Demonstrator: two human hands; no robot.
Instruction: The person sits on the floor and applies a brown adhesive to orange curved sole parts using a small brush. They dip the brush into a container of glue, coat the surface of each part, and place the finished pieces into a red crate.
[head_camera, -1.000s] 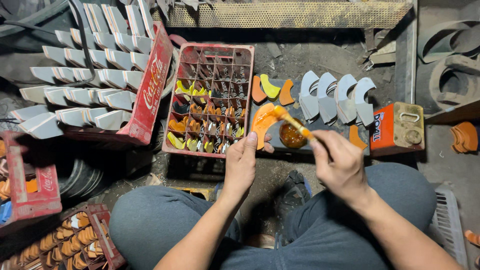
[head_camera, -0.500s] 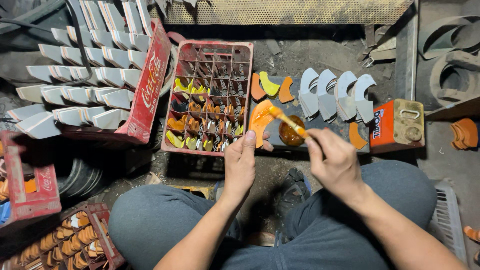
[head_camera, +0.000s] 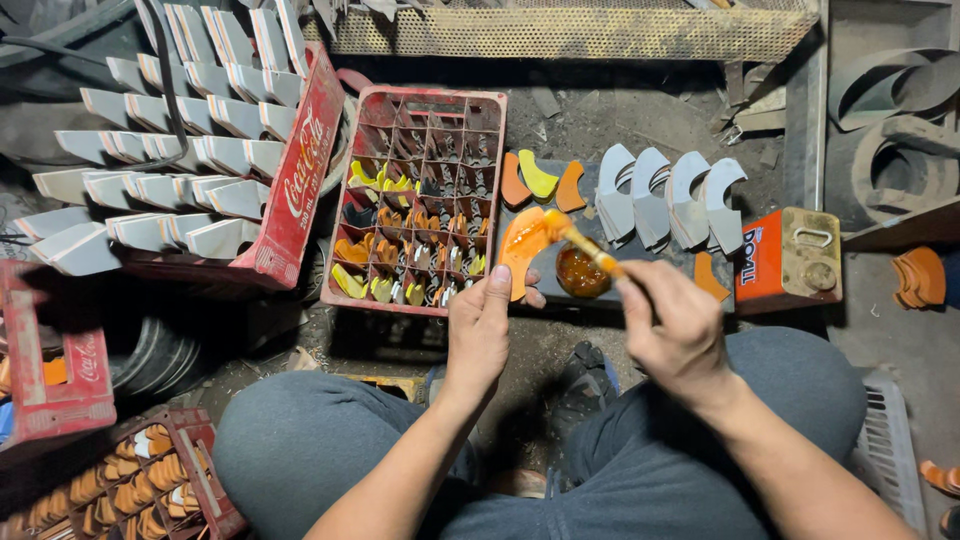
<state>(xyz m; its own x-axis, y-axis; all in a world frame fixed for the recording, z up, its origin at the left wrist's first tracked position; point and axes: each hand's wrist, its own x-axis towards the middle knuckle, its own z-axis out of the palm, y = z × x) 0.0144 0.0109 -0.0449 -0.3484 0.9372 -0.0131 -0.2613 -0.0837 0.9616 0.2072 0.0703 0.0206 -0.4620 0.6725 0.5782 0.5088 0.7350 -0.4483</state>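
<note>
Centrally, left hand (head_camera: 478, 325) gripping orange curved piece (head_camera: 522, 248), right hand (head_camera: 672, 325) gripping brush (head_camera: 585, 247), red crate (head_camera: 415, 200) beside

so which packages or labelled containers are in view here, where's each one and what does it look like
Red plastic crate: tipped on its side at left, white lettering, full of grey curved pieces.
Red divided crate: centre, above the left hand, holding orange and yellow pieces.
Red crate: far left edge, white lettering.
Orange tin can: right of the right hand, rectangular, worn top with cap.

Curved piece (head_camera: 522, 245) wet orange; brush (head_camera: 585, 246) orange-tipped; crate (head_camera: 415, 200) red; unpainted pieces (head_camera: 665, 195) grey.
</note>
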